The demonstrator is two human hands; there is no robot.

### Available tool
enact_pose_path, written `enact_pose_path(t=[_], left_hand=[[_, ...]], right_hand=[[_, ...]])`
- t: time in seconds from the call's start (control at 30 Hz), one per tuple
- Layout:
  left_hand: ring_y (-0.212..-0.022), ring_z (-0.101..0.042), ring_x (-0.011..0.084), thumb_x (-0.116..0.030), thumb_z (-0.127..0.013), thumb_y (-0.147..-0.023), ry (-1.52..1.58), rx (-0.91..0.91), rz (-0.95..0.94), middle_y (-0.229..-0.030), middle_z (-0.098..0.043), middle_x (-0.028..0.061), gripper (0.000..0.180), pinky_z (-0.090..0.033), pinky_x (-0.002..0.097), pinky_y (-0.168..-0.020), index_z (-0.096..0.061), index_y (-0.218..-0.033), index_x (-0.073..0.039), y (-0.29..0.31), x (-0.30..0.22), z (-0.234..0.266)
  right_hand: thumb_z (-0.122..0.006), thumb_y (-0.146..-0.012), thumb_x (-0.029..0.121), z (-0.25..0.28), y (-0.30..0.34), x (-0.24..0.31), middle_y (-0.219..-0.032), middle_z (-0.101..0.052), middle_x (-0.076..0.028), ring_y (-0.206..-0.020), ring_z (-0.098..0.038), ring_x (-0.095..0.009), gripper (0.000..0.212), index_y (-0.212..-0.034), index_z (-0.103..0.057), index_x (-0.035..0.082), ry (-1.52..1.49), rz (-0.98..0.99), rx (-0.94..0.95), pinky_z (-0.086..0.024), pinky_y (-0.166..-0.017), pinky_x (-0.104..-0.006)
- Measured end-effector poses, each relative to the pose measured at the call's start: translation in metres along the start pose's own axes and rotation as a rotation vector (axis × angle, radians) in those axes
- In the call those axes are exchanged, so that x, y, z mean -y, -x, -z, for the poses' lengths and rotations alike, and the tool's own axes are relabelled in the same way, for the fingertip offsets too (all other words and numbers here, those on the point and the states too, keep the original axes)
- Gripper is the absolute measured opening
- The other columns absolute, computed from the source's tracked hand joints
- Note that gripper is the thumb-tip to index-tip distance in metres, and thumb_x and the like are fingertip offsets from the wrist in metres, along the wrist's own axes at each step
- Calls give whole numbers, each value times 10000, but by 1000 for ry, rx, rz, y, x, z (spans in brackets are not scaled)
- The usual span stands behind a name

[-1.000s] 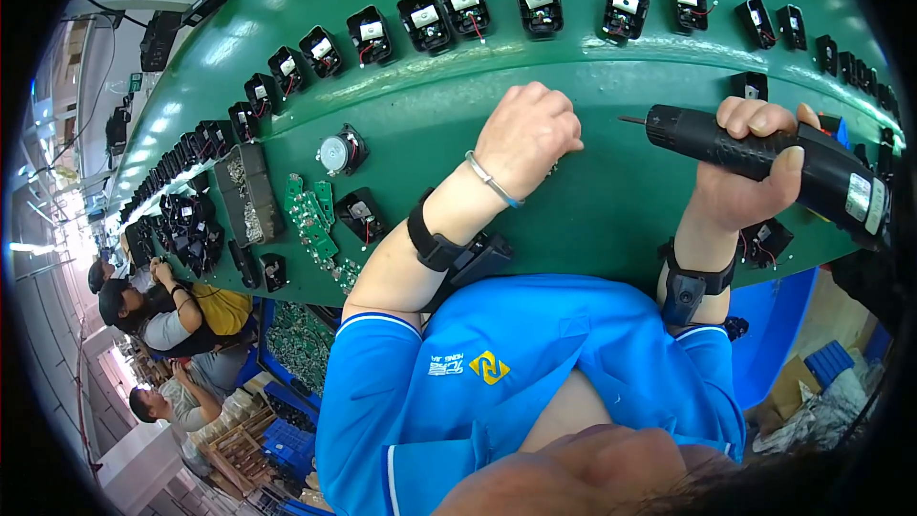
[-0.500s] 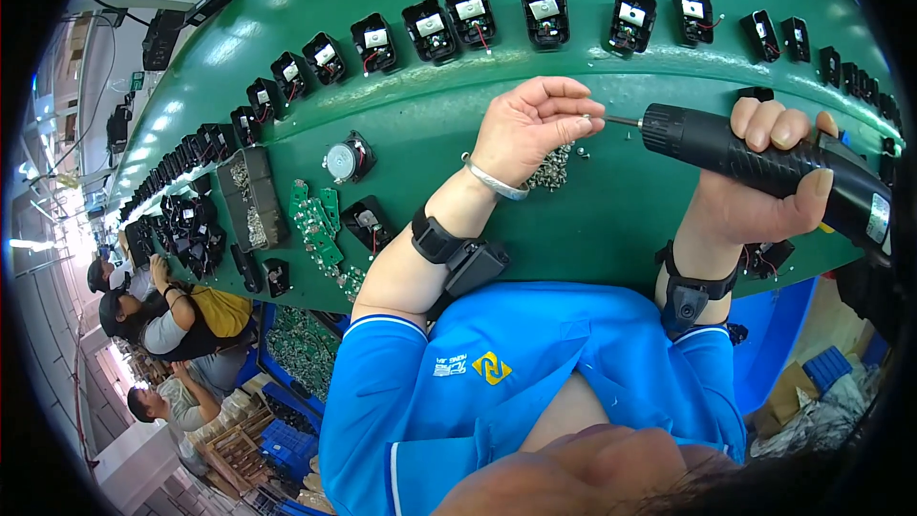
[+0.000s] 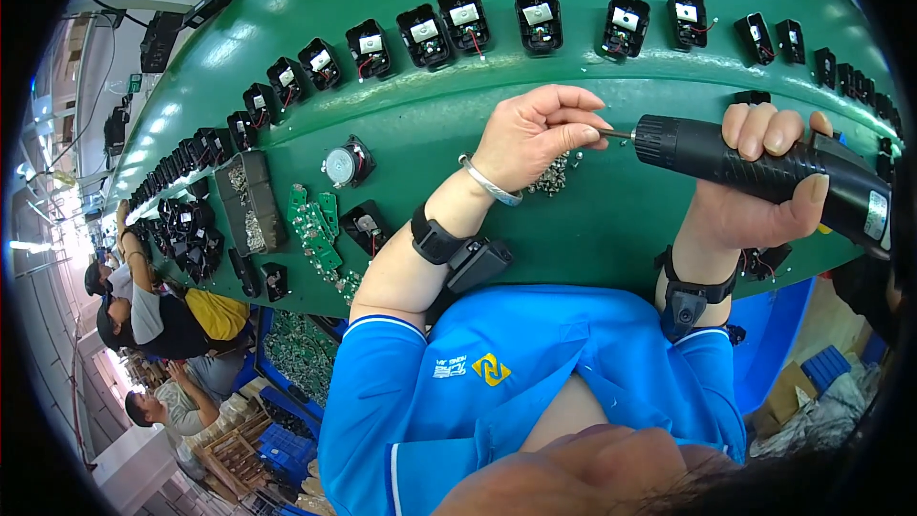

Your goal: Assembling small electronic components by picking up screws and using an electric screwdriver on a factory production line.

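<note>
In my right hand (image 3: 772, 158) is a black electric screwdriver (image 3: 702, 148), held sideways with its bit pointing left. My left hand (image 3: 544, 134) pinches at the tip of that bit with thumb and forefinger; whatever small piece sits between them is too hidden to name. Just below the left hand lies a pile of small metal screws (image 3: 552, 178) on the green table. A round speaker (image 3: 346, 162) with a pale cone rests to the left, near an open black housing (image 3: 366, 225).
Black housings (image 3: 463, 19) with white labels and red wires line the table's far side. Green circuit boards (image 3: 317, 229) and a divided tray (image 3: 250, 201) of small metal parts lie at left, beside heaped black parts (image 3: 189, 234). Co-workers (image 3: 153, 320) sit farther left.
Both hands have shifted only slightly, and the left fingers have closed further round the bit tip. At far left, a co-worker's arm has reached forward.
</note>
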State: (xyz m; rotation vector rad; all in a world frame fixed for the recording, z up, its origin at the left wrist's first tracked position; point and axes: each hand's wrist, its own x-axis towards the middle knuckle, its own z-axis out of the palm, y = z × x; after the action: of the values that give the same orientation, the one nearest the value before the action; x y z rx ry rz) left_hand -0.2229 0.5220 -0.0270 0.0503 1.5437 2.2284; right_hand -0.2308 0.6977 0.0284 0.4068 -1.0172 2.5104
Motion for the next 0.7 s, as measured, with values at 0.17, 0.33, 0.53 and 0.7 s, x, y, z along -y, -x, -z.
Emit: enact_pose_path(t=[0.17, 0.33, 0.53, 0.7], left_hand=[[-763, -572, 180, 18, -492, -753, -131, 177, -12, -846, -571, 125, 255, -475, 256, -682, -471, -1007, 29, -11, -7, 1], [-754, -557, 115, -66, -545, -741, -88, 239, 89, -831, -581, 80, 266, -446, 223, -676, -493, -996, -8, -22, -7, 1], [-1048, -372, 258, -170, -687, -553, -1366, 1, -662, -1054, -465, 84, 559, -271, 373, -910, -447, -1048, -65, -73, -35, 23], [-1094, -322, 252, -195, -714, -508, -1636, 91, -638, -1095, -437, 68, 709, -226, 410, -936, -372, -1119, -87, -115, -11, 24]], right_hand=[[-409, -764, 330, 9, -9, 3, -700, -470, -53, -577, -409, -141, 423, -1066, -364, 37, -33, -38, 8, -326, -542, -293], [-408, -761, 328, 14, -14, 3, -703, -480, -53, -578, -410, -143, 416, -1058, -373, 38, 3, -30, 17, -327, -544, -294], [-425, -748, 303, 25, -35, -3, -699, -536, -52, -575, -453, -162, 358, -1024, -387, 78, 95, 140, -7, -356, -562, -317], [-462, -702, 237, 25, -54, -28, -663, -544, -64, -580, -453, -183, 256, -909, -450, 86, 267, 207, -194, -355, -609, -343]])
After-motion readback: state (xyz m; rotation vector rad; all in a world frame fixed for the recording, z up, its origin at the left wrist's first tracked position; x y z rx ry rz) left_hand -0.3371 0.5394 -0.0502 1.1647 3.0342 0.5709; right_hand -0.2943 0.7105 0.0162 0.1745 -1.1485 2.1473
